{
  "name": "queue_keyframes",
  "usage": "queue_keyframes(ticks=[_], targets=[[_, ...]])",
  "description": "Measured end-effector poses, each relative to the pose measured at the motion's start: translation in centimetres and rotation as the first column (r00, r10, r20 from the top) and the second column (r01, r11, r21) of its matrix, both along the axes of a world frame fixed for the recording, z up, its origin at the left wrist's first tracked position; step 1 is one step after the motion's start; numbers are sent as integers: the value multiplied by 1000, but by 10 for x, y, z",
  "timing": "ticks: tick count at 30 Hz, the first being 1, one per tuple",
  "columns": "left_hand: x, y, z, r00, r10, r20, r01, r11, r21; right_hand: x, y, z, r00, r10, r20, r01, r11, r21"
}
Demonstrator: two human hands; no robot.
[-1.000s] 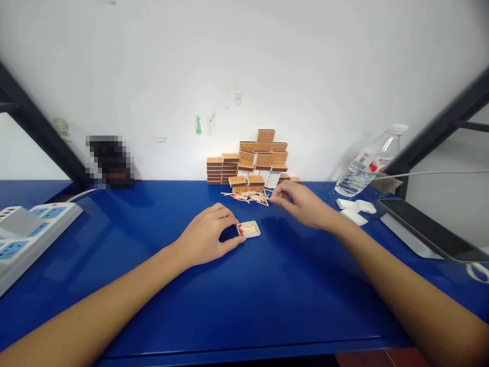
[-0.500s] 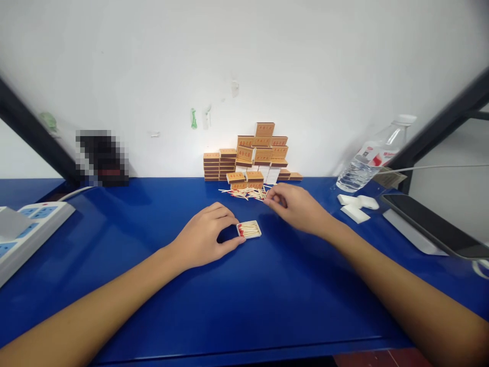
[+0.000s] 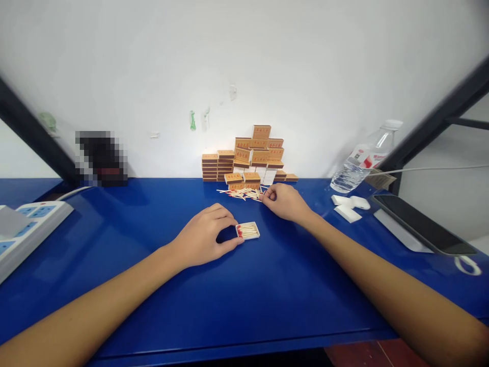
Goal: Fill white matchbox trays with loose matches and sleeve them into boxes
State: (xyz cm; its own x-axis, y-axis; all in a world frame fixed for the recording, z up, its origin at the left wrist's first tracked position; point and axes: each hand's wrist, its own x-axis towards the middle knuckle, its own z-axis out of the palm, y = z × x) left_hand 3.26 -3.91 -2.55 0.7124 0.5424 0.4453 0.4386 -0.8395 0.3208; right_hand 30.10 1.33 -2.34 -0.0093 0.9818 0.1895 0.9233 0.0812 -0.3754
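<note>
My left hand (image 3: 206,235) rests on the blue table (image 3: 229,295), its thumb and fingers curled round the left end of a small white matchbox tray (image 3: 248,230) with red-tipped matches in it. My right hand (image 3: 283,201) reaches to the right edge of a loose pile of matches (image 3: 241,193), fingers pinched together there; whether a match is in them I cannot make out. Behind the pile stands a stack of orange matchboxes (image 3: 250,158) against the white wall.
A white power strip (image 3: 26,224) lies at the left edge. At the right are a plastic water bottle (image 3: 362,163), small white blocks (image 3: 347,206) and a dark phone on a stand (image 3: 416,224). A dark blurred object (image 3: 101,158) sits by the wall.
My right hand has moved left and away from me to the edge of the match pile and closed its fingers. My left hand has stayed on the tray.
</note>
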Motion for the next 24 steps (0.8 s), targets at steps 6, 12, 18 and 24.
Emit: queue_keyframes(ticks=[6, 12, 18, 24], targets=[[0, 1, 0, 1000, 10, 8, -10, 1000, -13, 15, -4, 4, 997, 51, -50, -52, 999, -11], [-1, 1, 1, 1000, 25, 15, -25, 1000, -18, 8, -28, 20, 914, 365, -176, -349, 930, 116], [-1, 2, 0, 999, 32, 4, -32, 999, -5, -15, -51, 20, 744, 642, -184, -648, 761, 36], [-1, 2, 0, 1000, 29, 1, -29, 1000, -10, -17, -49, 14, 740, 649, -178, -655, 755, 27]])
